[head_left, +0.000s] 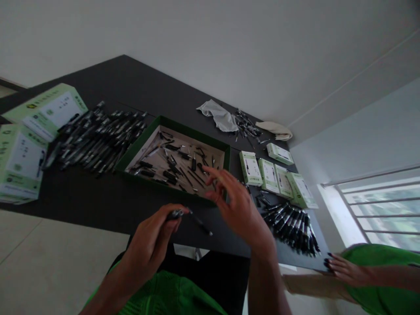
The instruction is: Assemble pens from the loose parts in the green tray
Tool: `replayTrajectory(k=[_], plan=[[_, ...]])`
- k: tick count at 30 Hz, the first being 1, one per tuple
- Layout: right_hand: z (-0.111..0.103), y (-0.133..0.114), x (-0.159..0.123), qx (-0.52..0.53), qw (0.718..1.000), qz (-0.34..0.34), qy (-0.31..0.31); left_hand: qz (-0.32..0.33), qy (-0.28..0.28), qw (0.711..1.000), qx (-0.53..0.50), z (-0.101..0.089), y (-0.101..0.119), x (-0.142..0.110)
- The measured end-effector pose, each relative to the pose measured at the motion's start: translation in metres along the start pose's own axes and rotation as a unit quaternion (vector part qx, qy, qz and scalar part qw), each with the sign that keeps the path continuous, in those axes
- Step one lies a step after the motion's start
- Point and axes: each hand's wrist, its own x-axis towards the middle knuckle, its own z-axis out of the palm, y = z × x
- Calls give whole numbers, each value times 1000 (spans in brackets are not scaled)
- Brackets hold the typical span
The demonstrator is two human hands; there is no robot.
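My left hand (154, 236) is closed, with thumb and forefinger pinching a pen (175, 214), mostly hidden by the fingers. Just right of those fingertips is another slim dark pen piece (201, 223); whether it touches the hand I cannot tell. My right hand (234, 201) hovers at the near right corner of a green-rimmed box (138, 148), its fingers apart and nothing visible between them. Inside that shallow box lie scattered pen parts (170, 175), among them black caps and thin refills.
Left of the box is a large heap of pens (98, 140) beside green-and-white cartons (19, 164). Small pen boxes (251, 168) and fanned-out pens (292, 227) lie on the right. A white cloth (218, 114) rests farther back. Another person's hand (348, 269) touches the table's right edge.
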Motion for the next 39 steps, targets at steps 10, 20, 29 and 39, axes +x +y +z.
replayTrajectory(k=[10, 20, 29, 39], plan=[[42, 33, 79, -333, 906, 149, -215, -39, 4, 999, -17, -6, -3, 5], [3, 39, 58, -223, 962, 100, -123, -109, 35, 993, -16, -2, 0, 19], [-13, 31, -6, 290, 941, 93, 147, -129, 27, 990, -54, 8, -1, 21], [-24, 15, -15, 222, 939, 79, 249, -120, 27, 990, -73, 11, 9, 15]])
